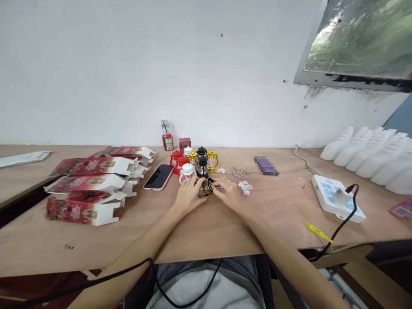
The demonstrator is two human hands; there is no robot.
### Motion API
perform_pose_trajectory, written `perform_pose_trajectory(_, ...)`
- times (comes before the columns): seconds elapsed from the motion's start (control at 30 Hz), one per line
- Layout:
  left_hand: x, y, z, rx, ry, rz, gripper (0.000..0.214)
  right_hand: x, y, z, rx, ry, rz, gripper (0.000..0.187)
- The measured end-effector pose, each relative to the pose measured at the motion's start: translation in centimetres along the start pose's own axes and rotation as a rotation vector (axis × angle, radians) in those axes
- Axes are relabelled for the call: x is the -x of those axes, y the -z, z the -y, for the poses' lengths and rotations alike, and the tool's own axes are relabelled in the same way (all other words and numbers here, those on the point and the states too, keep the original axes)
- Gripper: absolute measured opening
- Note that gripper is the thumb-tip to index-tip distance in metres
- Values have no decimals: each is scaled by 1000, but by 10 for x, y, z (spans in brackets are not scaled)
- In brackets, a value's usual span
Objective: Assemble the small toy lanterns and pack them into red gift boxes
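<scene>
A small toy lantern [206, 187] with a black round base and a gold band lies tipped on its side between my hands. My left hand [189, 194] is closed around its body. The fingertips of my right hand [228, 193] press together at the lantern's base; whatever they pinch there is too small to make out. Just beyond my hands stand several little lanterns: a white lantern [186, 172], a red lantern [175, 159], a gold lantern [212, 160] and a black lantern [202, 166]. Small white pieces [245, 187] and a heap of metal bits [240, 172] lie to the right.
Flattened red printed boxes [86, 209] are piled on the left beside a phone [159, 177]. A bottle [167, 136] and a small red box [184, 143] stand by the wall. At right are a power strip [336, 197] with a black cable and several white plastic shapes [370, 152].
</scene>
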State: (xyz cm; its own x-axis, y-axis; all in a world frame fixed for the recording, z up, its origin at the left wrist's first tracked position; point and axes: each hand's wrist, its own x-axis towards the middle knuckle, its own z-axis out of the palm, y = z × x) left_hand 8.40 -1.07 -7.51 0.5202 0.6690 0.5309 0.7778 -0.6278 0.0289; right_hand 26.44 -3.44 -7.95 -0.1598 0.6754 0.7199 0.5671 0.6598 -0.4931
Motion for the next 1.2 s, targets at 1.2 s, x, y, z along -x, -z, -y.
perform_pose_trajectory(1.2,-2,7,-10,136,158,42,53,-9,-2,-2,-503,-487,-303,17)
